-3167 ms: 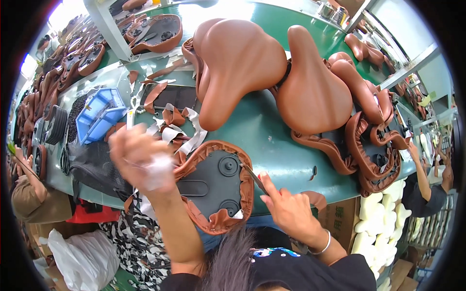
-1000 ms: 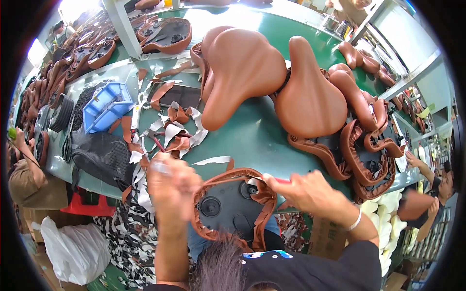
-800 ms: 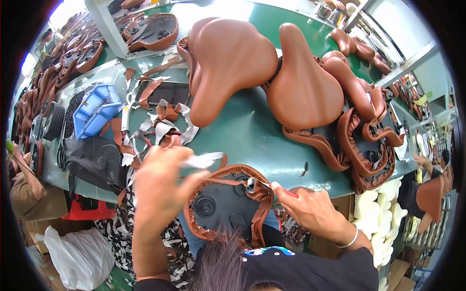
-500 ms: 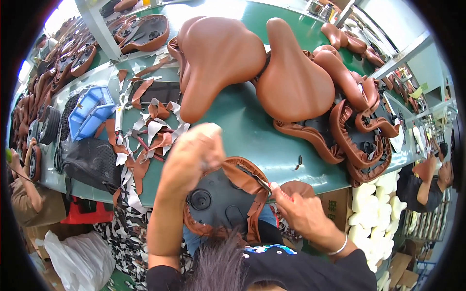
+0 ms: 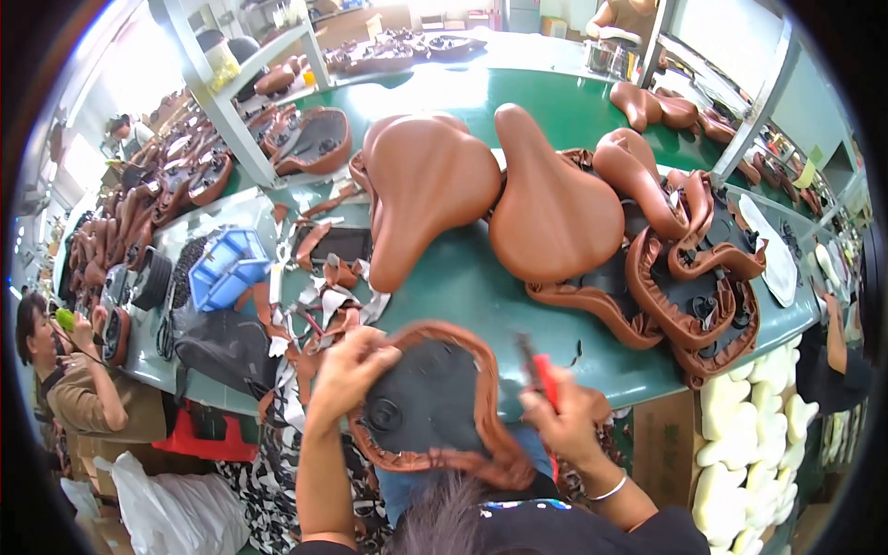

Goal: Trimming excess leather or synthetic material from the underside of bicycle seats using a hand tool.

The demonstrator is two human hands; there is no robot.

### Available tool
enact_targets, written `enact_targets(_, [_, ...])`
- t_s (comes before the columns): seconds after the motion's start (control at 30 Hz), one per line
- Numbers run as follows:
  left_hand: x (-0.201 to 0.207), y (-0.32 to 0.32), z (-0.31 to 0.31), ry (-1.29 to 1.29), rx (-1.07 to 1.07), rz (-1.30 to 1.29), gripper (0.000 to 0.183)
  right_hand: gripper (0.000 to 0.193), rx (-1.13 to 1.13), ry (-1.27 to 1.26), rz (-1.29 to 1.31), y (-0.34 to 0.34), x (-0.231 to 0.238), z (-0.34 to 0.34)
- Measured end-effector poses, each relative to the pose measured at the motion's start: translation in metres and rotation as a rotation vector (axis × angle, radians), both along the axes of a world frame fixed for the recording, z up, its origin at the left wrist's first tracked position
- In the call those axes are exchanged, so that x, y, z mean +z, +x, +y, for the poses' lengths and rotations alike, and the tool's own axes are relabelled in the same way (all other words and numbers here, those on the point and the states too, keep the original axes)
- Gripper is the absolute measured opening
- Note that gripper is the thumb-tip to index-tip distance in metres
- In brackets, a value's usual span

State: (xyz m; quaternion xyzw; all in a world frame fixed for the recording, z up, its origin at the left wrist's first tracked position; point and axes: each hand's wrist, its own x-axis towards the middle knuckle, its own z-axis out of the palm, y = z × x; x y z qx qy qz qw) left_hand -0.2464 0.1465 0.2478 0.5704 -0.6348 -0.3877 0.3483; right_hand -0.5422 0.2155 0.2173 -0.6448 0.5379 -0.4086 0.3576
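A: State the position of the workpiece.
B: The brown saddle [image 5: 430, 379] is at the near edge of the desk [image 5: 453, 277], partly over the person's lap. Its underside faces up: a dark base, with the gathered cover around its rim. Whether the desk bears its weight cannot be told.

A: State the left grip [image 5: 351, 372].
B: Grasping. The fingers are closed on the saddle's upper left rim.

A: State the right grip [image 5: 566, 421].
B: Clenched around the red-handled tool [image 5: 546, 377], to the right of the saddle and apart from it. The tool's dark end points up and slightly left. Motion blur hides its exact type.

A: List the adjacent items.
B: Beyond the workpiece, the wide saddle [image 5: 430, 180] and the narrow saddle [image 5: 555, 217] lie with their smooth tops up. Right of these is a pile of saddles [image 5: 696, 301], several underside up. Left of the wide saddle are cover scraps [image 5: 340, 273], then the blue bin [image 5: 229, 270]. The black bag [image 5: 227, 351] lies nearer the person, just below the bin.
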Motion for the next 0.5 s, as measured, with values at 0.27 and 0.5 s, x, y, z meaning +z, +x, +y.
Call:
enact_targets(0.27, [0.074,-0.046,-0.056,-0.482,-0.532,-0.116,0.022,0.042,-0.309,-0.268,-0.220,-0.003,0.022,-0.035])
enact_targets(0.5, [0.055,-0.050,-0.056,-0.674,0.276,-0.899,0.045,0.042,-0.372,0.133,-0.433,-0.003,-0.010,-0.022])
